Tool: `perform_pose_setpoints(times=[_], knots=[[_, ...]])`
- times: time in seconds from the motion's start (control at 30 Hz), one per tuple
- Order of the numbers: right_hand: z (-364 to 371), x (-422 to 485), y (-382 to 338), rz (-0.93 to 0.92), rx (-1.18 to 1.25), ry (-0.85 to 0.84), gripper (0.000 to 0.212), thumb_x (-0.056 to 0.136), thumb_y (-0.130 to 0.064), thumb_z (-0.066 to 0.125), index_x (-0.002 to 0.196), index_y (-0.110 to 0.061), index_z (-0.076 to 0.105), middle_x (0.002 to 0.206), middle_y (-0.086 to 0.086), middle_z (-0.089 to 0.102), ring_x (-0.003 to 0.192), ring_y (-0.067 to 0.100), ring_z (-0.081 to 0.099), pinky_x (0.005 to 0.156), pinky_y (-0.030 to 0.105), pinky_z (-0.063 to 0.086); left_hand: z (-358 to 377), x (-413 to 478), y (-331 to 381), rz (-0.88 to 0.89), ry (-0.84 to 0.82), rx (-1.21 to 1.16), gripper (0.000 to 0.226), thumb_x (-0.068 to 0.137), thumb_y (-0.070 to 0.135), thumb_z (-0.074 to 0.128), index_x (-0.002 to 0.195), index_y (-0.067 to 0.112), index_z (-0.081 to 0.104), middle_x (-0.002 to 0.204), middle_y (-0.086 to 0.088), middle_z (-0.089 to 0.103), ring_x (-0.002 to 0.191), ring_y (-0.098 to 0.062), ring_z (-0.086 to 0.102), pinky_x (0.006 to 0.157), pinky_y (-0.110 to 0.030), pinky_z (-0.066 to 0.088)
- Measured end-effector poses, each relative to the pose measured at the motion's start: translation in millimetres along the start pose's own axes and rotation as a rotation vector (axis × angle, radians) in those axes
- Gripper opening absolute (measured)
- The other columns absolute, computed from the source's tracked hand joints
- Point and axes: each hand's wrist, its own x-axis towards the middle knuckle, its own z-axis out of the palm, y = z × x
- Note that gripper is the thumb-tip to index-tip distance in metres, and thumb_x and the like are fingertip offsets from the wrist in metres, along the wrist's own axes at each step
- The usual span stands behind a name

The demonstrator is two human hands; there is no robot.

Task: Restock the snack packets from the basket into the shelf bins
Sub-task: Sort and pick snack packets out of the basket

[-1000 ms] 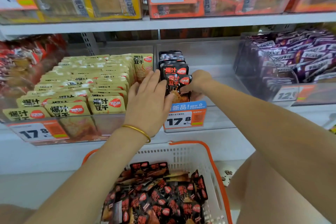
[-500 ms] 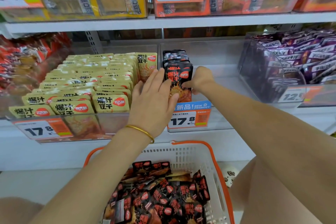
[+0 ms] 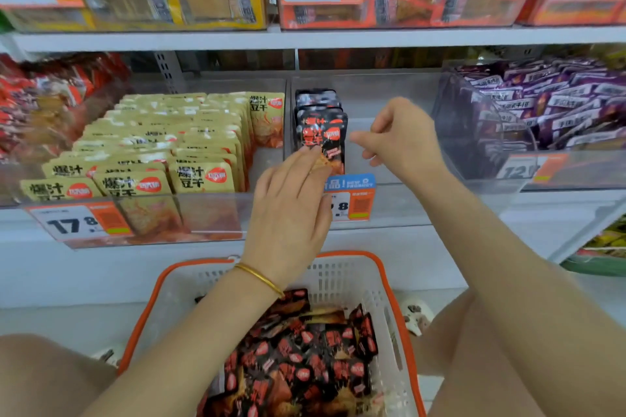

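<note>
A short row of black-and-red snack packets stands upright at the left side of the middle clear bin. My left hand reaches up from the basket side, its straight fingers touching the lower front of the first packet. My right hand hovers just right of the row, fingers loosely curled, holding nothing and apart from the packets. Below, a white basket with an orange rim holds several more black-and-red packets.
Yellow packets fill the bin to the left, purple ones the bin to the right. A blue and orange price tag hangs on the middle bin's front. The upper shelf carries boxed snacks. My knees flank the basket.
My right hand has let go of the packet row and drawn back to the right. My left hand has slid lower on the front packet. The camera has moved closer.
</note>
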Motion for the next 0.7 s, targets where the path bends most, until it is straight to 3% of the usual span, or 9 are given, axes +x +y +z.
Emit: perform_pose_setpoints(times=[0.07,0.2,0.3,0.4,0.43,0.5,0.6,0.67,0.7], knots=[[-14,-36,-7,-0.032,0.157,-0.022,0.034,0.079,-0.015,0.075,0.067,-0.015,0.042,0.057,0.009,0.062,0.039,0.006,0.055,0.039,0.016,0.043,-1,-11,4,0.016,0.033,-0.033,0.033,0.089,0.015,0.045,0.118,0.006,0.060,0.135,-0.011,0.051,0.129,-0.025,0.040,0.102,-0.040,0.031],[6,-91,26,0.052,0.278,-0.279,0.029,0.080,-0.005,0.072,0.070,-0.012,0.046,0.057,0.010,0.058,0.040,0.009,0.056,0.041,0.025,0.050,9,-59,1,0.040,-0.039,-0.034,0.031,0.084,0.010,0.046,0.109,0.005,0.063,0.123,-0.012,0.058,0.118,-0.027,0.046,0.094,-0.037,0.033],[47,-105,78,0.168,0.059,-0.537,0.023,0.085,-0.008,0.067,0.072,-0.013,0.049,0.059,0.006,0.060,0.048,0.013,0.061,0.055,0.032,0.056,31,-96,-13,0.016,-0.229,-0.006,0.032,0.082,0.013,0.044,0.107,0.008,0.063,0.120,-0.010,0.059,0.116,-0.028,0.049,0.095,-0.040,0.035],[94,-104,134,0.260,-0.115,-0.832,0.005,0.091,-0.013,0.058,0.088,-0.009,0.057,0.083,0.003,0.066,0.075,0.018,0.066,0.078,0.034,0.056,53,-119,-28,-0.023,-0.411,0.021,0.035,0.082,0.015,0.040,0.107,0.007,0.064,0.116,-0.010,0.060,0.114,-0.028,0.050,0.093,-0.045,0.042],[107,-105,150,0.297,-0.144,-0.895,0.004,0.092,-0.012,0.056,0.089,-0.010,0.055,0.086,0.001,0.061,0.078,0.016,0.061,0.077,0.030,0.052,59,-124,-32,-0.030,-0.458,0.027,0.036,0.082,0.016,0.039,0.106,0.007,0.064,0.115,-0.010,0.061,0.112,-0.029,0.052,0.091,-0.045,0.046],[128,-111,180,0.349,-0.271,-0.972,0.020,0.092,-0.009,0.053,0.075,-0.016,0.045,0.073,0.000,0.048,0.063,0.013,0.045,0.061,0.025,0.041,68,-132,-38,-0.040,-0.529,0.027,0.038,0.080,0.017,0.038,0.104,0.008,0.066,0.111,-0.010,0.064,0.105,-0.032,0.058,0.087,-0.044,0.050],[150,-132,213,0.343,-0.488,-1.092,0.016,0.091,-0.009,0.055,0.076,-0.010,0.048,0.068,0.004,0.047,0.057,0.014,0.043,0.051,0.024,0.036,78,-140,-45,-0.086,-0.598,-0.019,0.037,0.080,0.016,0.038,0.101,0.010,0.068,0.105,-0.009,0.065,0.097,-0.033,0.061,0.080,-0.043,0.050],[164,-149,228,0.339,-0.593,-1.199,0.005,0.093,-0.009,0.052,0.096,-0.005,0.053,0.088,0.007,0.056,0.077,0.020,0.054,0.067,0.031,0.043,83,-143,-49,-0.131,-0.626,-0.055,0.031,0.082,0.010,0.045,0.102,0.009,0.068,0.109,-0.009,0.064,0.100,-0.033,0.060,0.083,-0.045,0.049],[172,-157,235,0.323,-0.621,-1.233,0.023,0.094,-0.010,0.051,0.116,-0.002,0.051,0.109,0.010,0.057,0.097,0.025,0.057,0.082,0.033,0.045,85,-145,-50,-0.150,-0.640,-0.070,0.028,0.082,0.008,0.049,0.103,0.009,0.067,0.112,-0.009,0.064,0.103,-0.033,0.059,0.086,-0.046,0.049]])
